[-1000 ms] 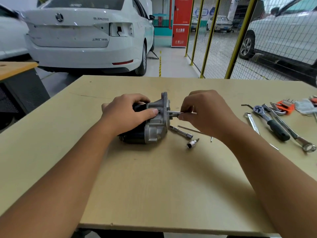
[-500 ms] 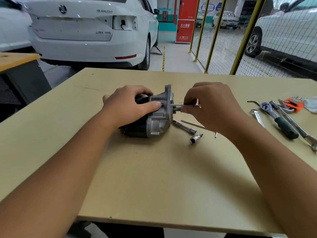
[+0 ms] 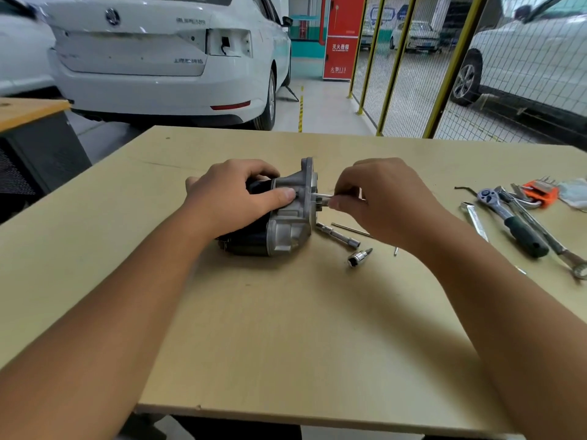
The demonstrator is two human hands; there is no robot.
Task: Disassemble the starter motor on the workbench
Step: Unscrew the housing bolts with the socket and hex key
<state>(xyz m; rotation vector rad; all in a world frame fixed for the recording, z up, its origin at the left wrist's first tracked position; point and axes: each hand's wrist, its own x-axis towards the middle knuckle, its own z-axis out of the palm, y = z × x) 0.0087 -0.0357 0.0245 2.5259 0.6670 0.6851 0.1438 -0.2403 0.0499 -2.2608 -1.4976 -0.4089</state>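
Since the earlier frame little has shifted: both hands stay in place on the unit. The workbench (image 3: 286, 328) carries the starter motor (image 3: 279, 217) lying on its side near centre. The left hand (image 3: 235, 198) is clamped over its black body, thumb on the housing. The right hand (image 3: 381, 198) pinches a slim metal tool (image 3: 324, 195) at the end flange. Recommendation: keep the tool square to the fastener and the body pinned against rolling. A loose socket (image 3: 357, 257) lies nearby.

Workbench (image 3: 286, 328) carries starter motor (image 3: 286, 230), sockets (image 3: 357, 258), ratchet (image 3: 511, 222).
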